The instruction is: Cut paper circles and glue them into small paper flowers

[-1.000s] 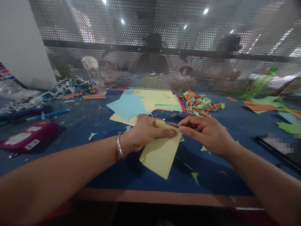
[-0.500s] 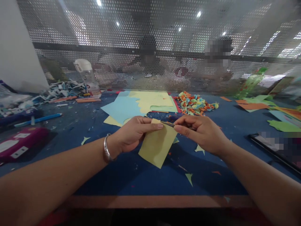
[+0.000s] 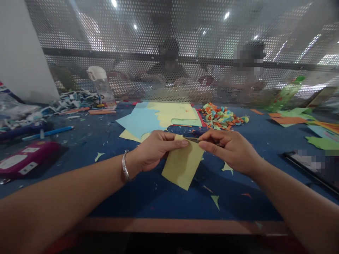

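Over the middle of the desk, my left hand pinches a small yellow sheet of paper near its top edge, thumb in front. The sheet hangs tilted, its lower end free above the blue surface. In my right hand is a pair of scissors; the narrow metal blades lie along the top of the paper, close to my left thumb. My fingers hide the scissors' handles. A silver bangle circles my left wrist.
Behind my hands lie blue and yellow sheets and a pile of coloured paper cut-outs. A bottle, blue pen and magenta case are left; a phone is right. A perforated screen stands behind.
The whole view has shifted slightly, so things appear a little further right. Both hands keep their hold on the paper and the scissors, with hardly any other movement.
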Demonstrator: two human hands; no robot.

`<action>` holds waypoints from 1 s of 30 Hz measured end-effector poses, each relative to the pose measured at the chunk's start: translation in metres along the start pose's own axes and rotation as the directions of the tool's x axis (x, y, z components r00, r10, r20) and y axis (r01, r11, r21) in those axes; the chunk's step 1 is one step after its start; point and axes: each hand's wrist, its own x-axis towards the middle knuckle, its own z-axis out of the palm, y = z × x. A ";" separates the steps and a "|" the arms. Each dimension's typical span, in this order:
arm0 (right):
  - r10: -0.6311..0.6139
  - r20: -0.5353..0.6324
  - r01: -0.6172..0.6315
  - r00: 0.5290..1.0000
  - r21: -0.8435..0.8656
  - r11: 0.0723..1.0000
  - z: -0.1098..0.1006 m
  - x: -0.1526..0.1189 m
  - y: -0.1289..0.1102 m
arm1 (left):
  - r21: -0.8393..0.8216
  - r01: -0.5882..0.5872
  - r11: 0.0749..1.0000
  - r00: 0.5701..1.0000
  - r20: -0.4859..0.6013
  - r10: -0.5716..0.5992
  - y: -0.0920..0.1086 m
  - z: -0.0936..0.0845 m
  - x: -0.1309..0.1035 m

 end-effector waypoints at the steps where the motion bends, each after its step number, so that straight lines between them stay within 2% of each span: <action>1: 0.001 0.001 -0.001 1.000 -0.003 1.000 0.000 0.000 0.000 | 0.002 -0.002 1.000 1.000 -0.001 0.002 0.000 0.000 0.000; 30: 0.020 0.029 -0.019 0.999 -0.027 0.999 0.000 0.000 0.001 | 0.093 0.000 0.996 1.000 -0.001 0.000 -0.001 0.001 0.000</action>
